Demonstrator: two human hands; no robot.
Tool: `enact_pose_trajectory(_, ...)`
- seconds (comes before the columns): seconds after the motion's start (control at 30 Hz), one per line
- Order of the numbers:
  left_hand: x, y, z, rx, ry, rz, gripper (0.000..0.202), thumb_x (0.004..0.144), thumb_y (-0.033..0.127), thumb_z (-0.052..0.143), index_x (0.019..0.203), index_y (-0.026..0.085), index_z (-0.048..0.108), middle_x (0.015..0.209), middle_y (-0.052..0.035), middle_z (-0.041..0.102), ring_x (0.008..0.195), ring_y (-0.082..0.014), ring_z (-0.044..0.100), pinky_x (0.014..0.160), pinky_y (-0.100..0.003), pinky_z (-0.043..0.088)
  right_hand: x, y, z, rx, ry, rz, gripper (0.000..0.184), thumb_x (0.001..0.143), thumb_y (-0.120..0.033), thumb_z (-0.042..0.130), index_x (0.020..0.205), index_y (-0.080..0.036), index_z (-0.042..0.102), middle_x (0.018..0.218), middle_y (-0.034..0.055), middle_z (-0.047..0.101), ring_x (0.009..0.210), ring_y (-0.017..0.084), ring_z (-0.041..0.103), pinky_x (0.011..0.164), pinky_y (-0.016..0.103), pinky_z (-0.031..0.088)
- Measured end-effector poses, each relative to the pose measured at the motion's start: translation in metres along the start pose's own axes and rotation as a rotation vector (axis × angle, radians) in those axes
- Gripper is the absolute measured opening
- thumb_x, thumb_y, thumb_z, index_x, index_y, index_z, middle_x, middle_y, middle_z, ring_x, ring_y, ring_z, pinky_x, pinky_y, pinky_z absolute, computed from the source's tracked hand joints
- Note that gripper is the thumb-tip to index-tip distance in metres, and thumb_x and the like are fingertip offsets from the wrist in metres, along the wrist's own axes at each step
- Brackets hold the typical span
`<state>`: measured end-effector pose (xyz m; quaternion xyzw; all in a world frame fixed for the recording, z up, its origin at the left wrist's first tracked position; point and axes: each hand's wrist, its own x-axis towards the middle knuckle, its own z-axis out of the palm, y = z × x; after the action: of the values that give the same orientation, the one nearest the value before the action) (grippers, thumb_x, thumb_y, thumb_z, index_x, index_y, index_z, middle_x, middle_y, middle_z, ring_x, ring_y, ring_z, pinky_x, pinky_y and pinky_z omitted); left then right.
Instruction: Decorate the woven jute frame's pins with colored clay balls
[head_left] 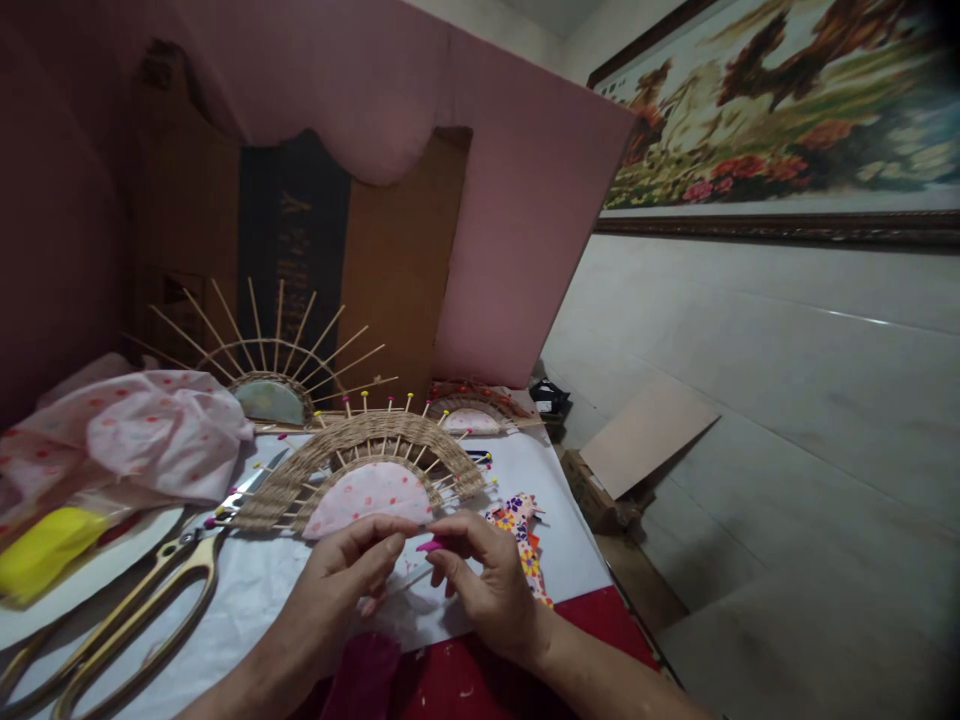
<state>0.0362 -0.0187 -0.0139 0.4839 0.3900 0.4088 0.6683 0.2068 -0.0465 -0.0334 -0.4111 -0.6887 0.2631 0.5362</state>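
Observation:
Both my hands meet over the white paper sheet (247, 590) at the table's front. My right hand (491, 580) pinches a small magenta bead (430, 545) between thumb and fingertips. My left hand (349, 580) is closed in a pinch right beside it, apparently on a thin wooden stick (401, 583) that runs under the hands. Just beyond the fingers lies a half-round woven fan piece (360, 455) with a pink dotted fabric centre and bead-tipped sticks radiating from it.
Large brass-handled scissors (150, 590) lie at the left on the paper. Pink dotted fabric (150, 430) and a yellow object (41, 550) sit further left. Two more woven pieces (274, 385) stand behind. Floral fabric scraps (521, 530) lie right of my hands. Cardboard (645, 435) leans on the floor.

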Motion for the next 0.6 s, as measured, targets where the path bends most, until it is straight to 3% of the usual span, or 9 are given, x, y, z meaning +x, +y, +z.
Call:
enact_pose_trajectory(0.13, 0.001, -0.005, 0.0, 0.069, -0.08, -0.014, 0.037, 0.067, 0.05, 0.071, 0.073, 0.015, 0.063, 0.045, 0.0083, 0.038, 0.039, -0.0043, 0.023, 0.037, -0.017, 0.014, 0.001, -0.004, -0.001, -0.018, -0.016, -0.107, 0.009, 0.082, -0.025, 0.064, 0.084, -0.016, 0.065, 0.067, 0.0008, 0.061, 0.047, 0.008, 0.056, 0.048, 0.021, 0.045)
enact_pose_trajectory(0.27, -0.001, -0.005, 0.005, 0.063, -0.116, -0.057, 0.041, 0.061, 0.052, 0.074, 0.059, 0.015, 0.057, 0.041, 0.0094, 0.033, 0.037, -0.0034, 0.019, 0.036, -0.018, 0.01, 0.002, -0.008, -0.003, -0.105, -0.01, -0.298, 0.009, 0.08, -0.025, 0.067, 0.082, -0.016, 0.067, 0.065, 0.0039, 0.064, 0.059, 0.013, 0.056, 0.055, 0.024, 0.045)
enact_pose_trajectory(0.47, -0.007, -0.004, 0.012, 0.041, -0.142, -0.174, 0.043, 0.056, 0.053, 0.077, 0.058, 0.015, 0.059, 0.039, 0.0086, 0.036, 0.034, -0.0027, 0.018, 0.035, -0.019, 0.008, 0.001, -0.009, -0.007, -0.149, -0.081, -0.355, 0.017, 0.086, -0.029, 0.06, 0.092, -0.017, 0.069, 0.07, 0.0057, 0.062, 0.062, 0.014, 0.057, 0.056, 0.024, 0.046)
enact_pose_trajectory(0.6, -0.004, -0.008, 0.009, 0.042, -0.121, -0.154, 0.047, 0.054, 0.056, 0.077, 0.054, 0.015, 0.053, 0.04, 0.0076, 0.038, 0.035, -0.0034, 0.02, 0.036, -0.019, 0.009, 0.0, -0.011, -0.007, -0.205, -0.107, -0.38, 0.02, 0.083, -0.029, 0.064, 0.097, -0.015, 0.066, 0.072, 0.006, 0.062, 0.062, 0.013, 0.057, 0.056, 0.024, 0.045)
